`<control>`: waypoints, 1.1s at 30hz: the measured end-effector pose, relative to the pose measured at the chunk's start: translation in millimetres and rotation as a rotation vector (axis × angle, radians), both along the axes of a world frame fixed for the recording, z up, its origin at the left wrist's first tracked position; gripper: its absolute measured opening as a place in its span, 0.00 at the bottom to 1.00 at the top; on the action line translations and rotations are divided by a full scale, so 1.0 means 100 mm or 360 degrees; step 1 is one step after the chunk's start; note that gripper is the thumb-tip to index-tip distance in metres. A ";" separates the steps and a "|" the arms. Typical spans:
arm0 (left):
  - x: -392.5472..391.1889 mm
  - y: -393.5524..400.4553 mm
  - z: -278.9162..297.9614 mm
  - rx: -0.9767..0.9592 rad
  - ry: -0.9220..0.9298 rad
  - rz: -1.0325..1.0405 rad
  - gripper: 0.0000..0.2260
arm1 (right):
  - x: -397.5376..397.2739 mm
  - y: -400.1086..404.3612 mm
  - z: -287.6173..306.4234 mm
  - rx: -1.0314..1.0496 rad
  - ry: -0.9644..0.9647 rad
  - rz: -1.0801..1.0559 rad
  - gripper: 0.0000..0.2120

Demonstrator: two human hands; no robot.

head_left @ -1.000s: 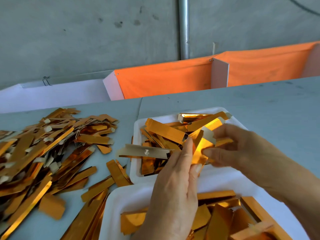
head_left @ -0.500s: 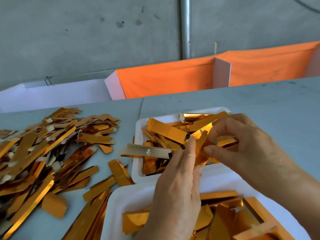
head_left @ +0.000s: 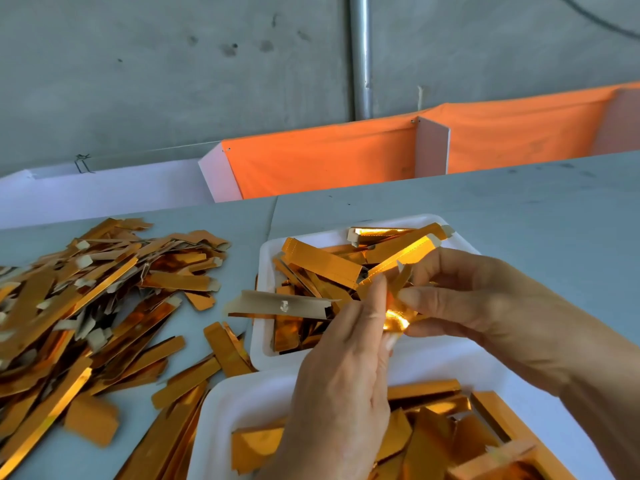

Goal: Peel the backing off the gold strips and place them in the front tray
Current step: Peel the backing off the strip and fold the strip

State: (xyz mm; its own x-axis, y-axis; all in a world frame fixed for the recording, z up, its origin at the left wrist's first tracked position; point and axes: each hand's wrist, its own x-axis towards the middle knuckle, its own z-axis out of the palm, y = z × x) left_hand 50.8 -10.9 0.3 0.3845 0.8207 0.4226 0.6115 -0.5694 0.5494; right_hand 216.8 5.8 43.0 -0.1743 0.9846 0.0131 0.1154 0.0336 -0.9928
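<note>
Both hands, left hand [head_left: 341, 382] and right hand [head_left: 460, 299], are pinching one shiny gold foil strip [head_left: 394, 320]; we're risking tearing it if peeling skews.

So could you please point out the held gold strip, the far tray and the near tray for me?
held strip [head_left: 394, 320]: head view, its shiny bent middle between the two hands.
far tray [head_left: 268, 258]: head view, bare white left rim.
near tray [head_left: 242, 403]: head view, bare white inner wall at left.

Held gold strip [head_left: 394, 320] mostly hidden between left hand [head_left: 343, 382] and right hand [head_left: 485, 306]; backing indistinguishable. Near tray [head_left: 249, 403] cut off by bottom edge.
</note>
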 end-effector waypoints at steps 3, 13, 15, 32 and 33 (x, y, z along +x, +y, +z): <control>-0.02 0.01 0.00 -0.0004 0.0056 0.0045 0.25 | 0.01 0.00 -0.01 0.0064 -0.0158 -0.0007 0.11; -0.03 0.01 0.00 0.0050 0.0073 0.0070 0.23 | 0.04 0.04 -0.05 0.0141 -0.0368 0.0206 0.07; -0.03 0.00 0.00 0.0073 0.0039 0.0051 0.23 | 0.06 0.04 -0.07 0.0110 -0.0215 0.0238 0.08; -0.05 0.03 -0.03 0.0039 0.0155 0.0062 0.29 | 0.07 0.04 -0.12 -0.0111 0.0253 0.0377 0.13; -0.05 0.02 -0.02 0.0052 0.0166 0.0056 0.29 | 0.07 0.04 -0.12 -0.0112 0.0273 0.0388 0.14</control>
